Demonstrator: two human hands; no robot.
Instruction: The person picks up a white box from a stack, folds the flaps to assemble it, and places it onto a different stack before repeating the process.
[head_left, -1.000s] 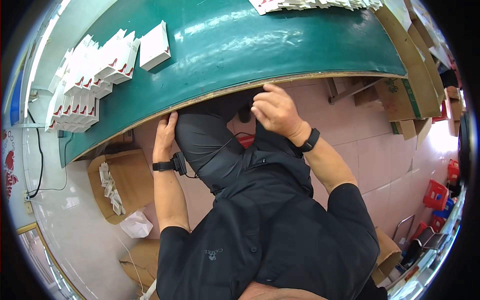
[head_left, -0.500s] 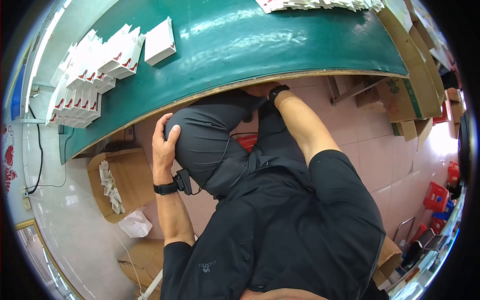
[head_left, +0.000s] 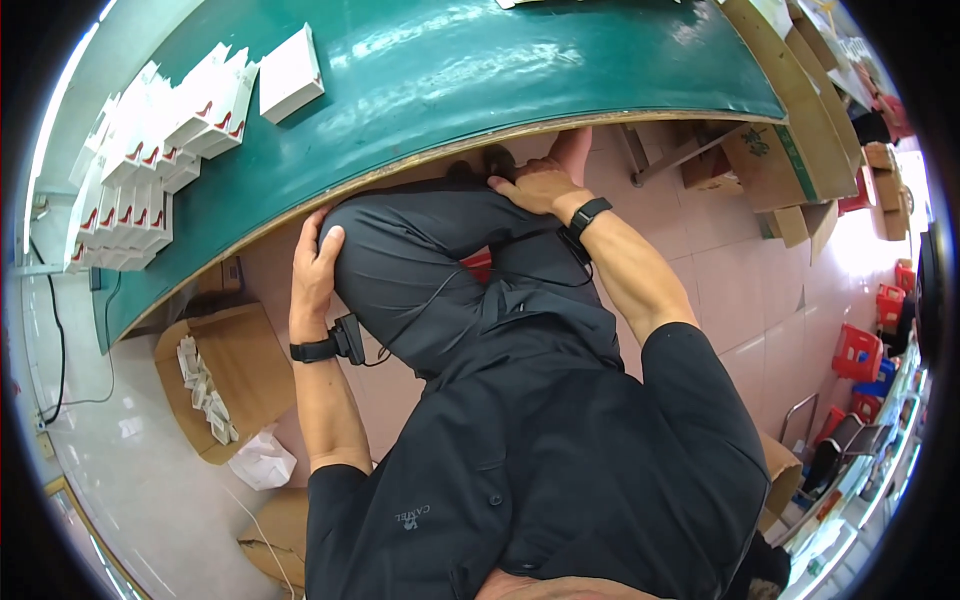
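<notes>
My left hand (head_left: 315,268) rests on the bent knee of my dark trousers (head_left: 400,235). Its thumb stands apart from the fingers, which wrap over the knee's outer side. At the lower end of the crossed leg, just below the table edge, my right hand (head_left: 541,187) is closed on the trouser leg. Bare skin (head_left: 573,150) shows just past that hand, running under the table edge. A dark shoe (head_left: 497,160) is partly visible beside it. Both wrists wear black bands; a small black device sits on the left one.
A green-topped table (head_left: 430,90) spans the front. White boxes (head_left: 140,170) with red shoe prints are stacked at its left, one white box (head_left: 291,75) apart. A carton (head_left: 255,350) holding white pieces lies on the left floor. Cartons (head_left: 770,170) and red stools (head_left: 856,352) stand right.
My right hand has come out from beneath the table edge, and bare skin now shows beyond it. The left hand stays on the knee. The view has shifted slightly.
</notes>
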